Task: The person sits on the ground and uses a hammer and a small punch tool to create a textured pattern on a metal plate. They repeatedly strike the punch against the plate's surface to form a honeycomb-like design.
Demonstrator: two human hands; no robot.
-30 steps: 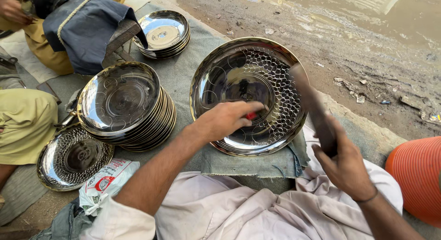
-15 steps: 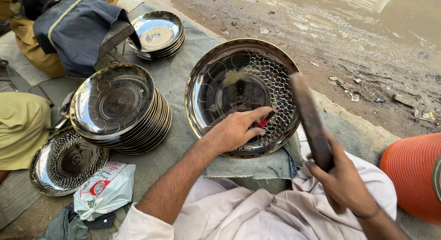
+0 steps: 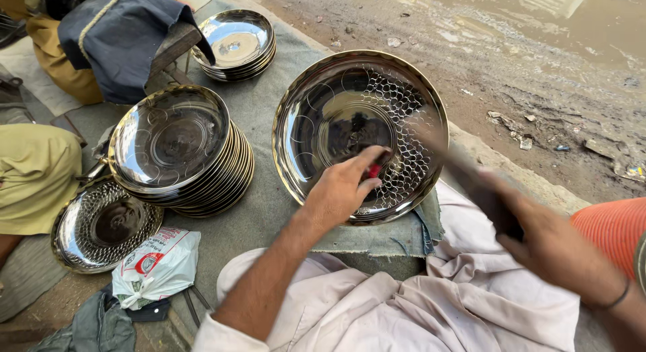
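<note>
My right hand (image 3: 548,241) has swung the dark hammer (image 3: 471,184) lower, fingers clamped; left hand (image 3: 340,190) pinches red punch (image 3: 375,170) on steel plate (image 3: 323,110), cloth centre. White-red bag (image 3: 158,264): near-left edge.

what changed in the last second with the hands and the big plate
The right hand brought its dark bar down, now blurred over the large plate's rim. The left hand kept the red tool on the patterned area. The stack of plates stayed put.

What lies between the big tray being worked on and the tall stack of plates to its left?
In the head view, only bare grey cloth lies between the big tray and the plate stack; they don't touch.
</note>
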